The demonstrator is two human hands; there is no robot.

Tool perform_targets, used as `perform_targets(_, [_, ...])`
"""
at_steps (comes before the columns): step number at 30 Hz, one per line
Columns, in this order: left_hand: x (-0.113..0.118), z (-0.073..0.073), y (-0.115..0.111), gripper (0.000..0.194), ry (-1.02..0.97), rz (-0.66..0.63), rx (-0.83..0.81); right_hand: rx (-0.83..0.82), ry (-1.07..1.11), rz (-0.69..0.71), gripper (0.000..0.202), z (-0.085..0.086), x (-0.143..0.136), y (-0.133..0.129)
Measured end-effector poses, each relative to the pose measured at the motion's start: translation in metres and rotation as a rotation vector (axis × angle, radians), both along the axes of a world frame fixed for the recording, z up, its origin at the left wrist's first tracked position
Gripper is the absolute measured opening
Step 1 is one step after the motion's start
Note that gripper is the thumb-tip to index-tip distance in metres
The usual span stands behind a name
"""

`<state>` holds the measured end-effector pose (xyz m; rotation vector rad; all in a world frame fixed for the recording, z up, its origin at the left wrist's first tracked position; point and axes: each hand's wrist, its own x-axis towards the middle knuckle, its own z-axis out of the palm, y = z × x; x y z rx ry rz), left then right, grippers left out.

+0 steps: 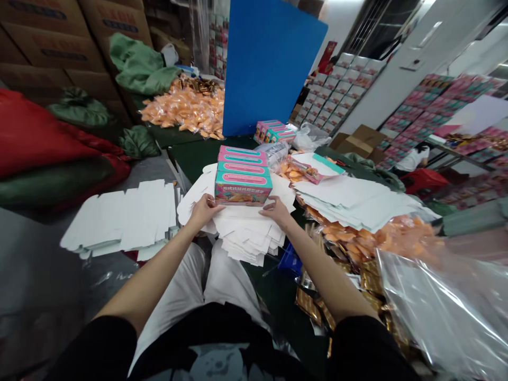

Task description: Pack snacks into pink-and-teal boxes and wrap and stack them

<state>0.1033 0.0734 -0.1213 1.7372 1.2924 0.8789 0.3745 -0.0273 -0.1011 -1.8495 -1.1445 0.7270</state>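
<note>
Four formed pink-and-teal cardboard boxes (243, 162) are standing together above flat-lying white cardboard blanks (248, 233), left hand (204, 212) and right hand (277, 211) bracketing the lower corners, though whether either grip is pinching, I cannot tell.

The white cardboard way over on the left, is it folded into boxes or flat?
Flat: the white cardboard lies spread out in a low pile, tabs out, with no box walls standing up.
</note>
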Motion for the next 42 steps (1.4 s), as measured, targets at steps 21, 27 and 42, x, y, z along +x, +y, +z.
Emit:
perform_targets(21, [0.017,0.007,0.011,0.030,0.538,0.024,0.139,-0.258,-0.570,-0.016,0.029,-0.009,-0.011,0.027])
perform_targets(27, [0.017,0.001,0.013,0.029,0.530,0.008,0.183,-0.215,-0.597,-0.015,0.027,-0.009,-0.014,0.026])
perform_targets(42, [-0.017,0.129,-0.025,0.041,0.238,0.018,0.419,-0.042,-0.138,0.075,0.023,0.134,0.014,-0.001])
